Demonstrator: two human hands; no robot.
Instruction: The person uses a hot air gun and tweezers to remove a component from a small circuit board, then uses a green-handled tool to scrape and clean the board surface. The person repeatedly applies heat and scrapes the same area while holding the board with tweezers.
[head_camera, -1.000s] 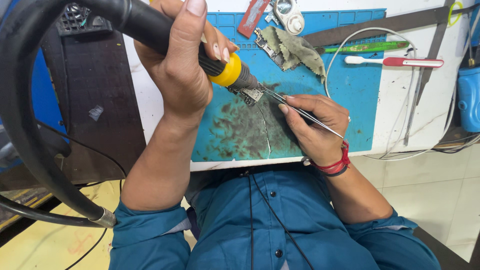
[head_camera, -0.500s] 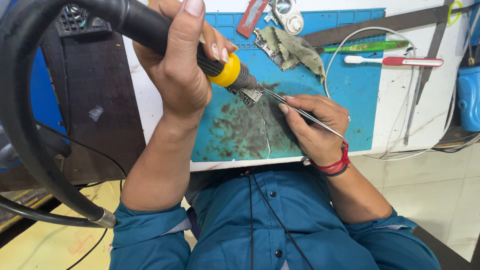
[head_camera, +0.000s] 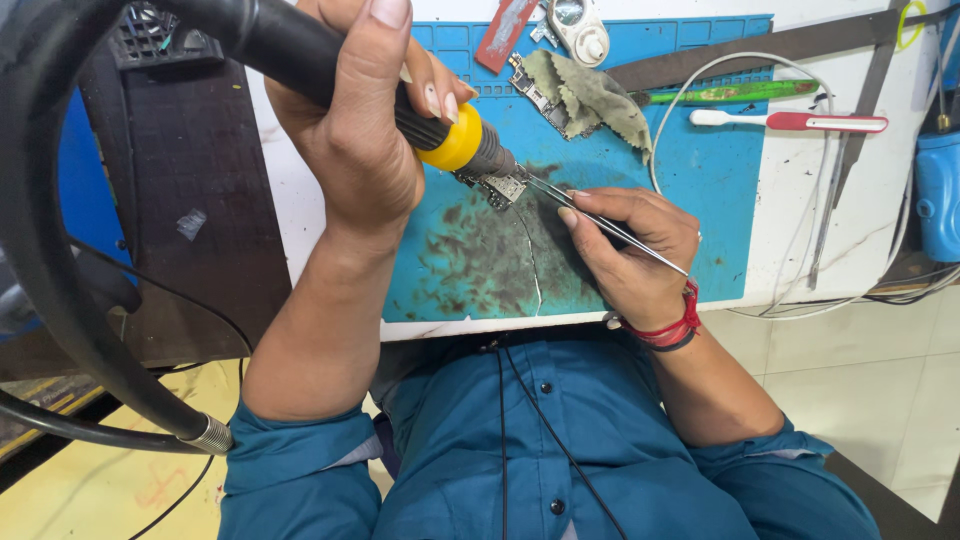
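Step in hand, as judged: rework on a small circuit board (head_camera: 503, 187), heated and picked at together. The board lies on the blue mat (head_camera: 720, 200), at the edge of the mat's dark, scorched patch, on the white counter (head_camera: 850, 240).

Left hand (head_camera: 365, 150): fingers are wrapped tight around a hot-air handle (head_camera: 330, 65), black ribbed grip, yellow collar, grey metal nozzle set right over the board. A thick black hose (head_camera: 60, 290) runs off it in a loop.

Right hand (head_camera: 635, 250): thin steel tweezers (head_camera: 600, 220) are pinched between thumb and fingertips, tips at the board's edge. Whether a part is gripped cannot be told.

Next move, as judged: steady nozzle and a light, exact touch are called for.

Also seen: crumpled olive cloth (head_camera: 590, 95) over a second board, toothbrush (head_camera: 790, 121) with red handle, white cable (head_camera: 700, 75).
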